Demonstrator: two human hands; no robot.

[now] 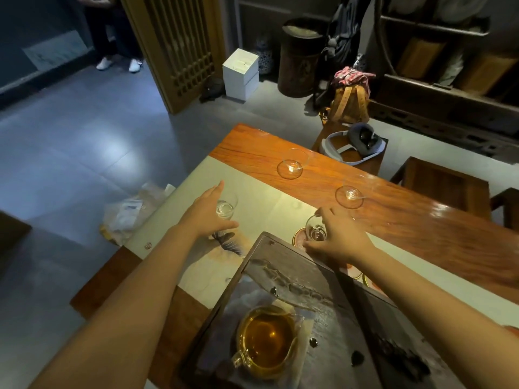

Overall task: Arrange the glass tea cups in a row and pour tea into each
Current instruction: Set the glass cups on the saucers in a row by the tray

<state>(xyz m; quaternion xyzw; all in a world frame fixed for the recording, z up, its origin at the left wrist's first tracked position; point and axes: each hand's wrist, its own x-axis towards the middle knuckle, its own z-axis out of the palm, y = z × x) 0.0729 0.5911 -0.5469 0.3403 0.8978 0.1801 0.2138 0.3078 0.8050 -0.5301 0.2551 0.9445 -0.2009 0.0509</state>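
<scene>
**Two hands at two cups, two more waiting beyond**

The left hand (207, 211) reaches out over the pale table runner (252, 192), fingers stretched forward and thumb spread wide to the right. A small glass cup (226, 209) stands in the gap between thumb and fingers, touching or nearly touching the palm side; whether the hand has actually closed on it cannot be told, since the grip looks loose and wide.

Just behind the left thumb, toward the person, a dark feather-like print (227, 240) marks the runner. Between the two forearms lies a dark tea tray (351, 299), and on its near part sits a glass pitcher (266, 341) filled with amber tea.

The right hand (339, 237) curls around a second glass cup (316, 228), thumb on the near side and fingers arched over the far rim, seemingly gripping it. This cup stands on a round coaster (298, 237) just past the tray's far corner.

Beyond the hands, on the bare red wooden table (421, 220), stand two more glass cups, both empty. One far cup (290, 165) lies between the two hands and well ahead of them. The other cup (349, 195) sits just beyond the right hand's fingertips, not touched.
</scene>
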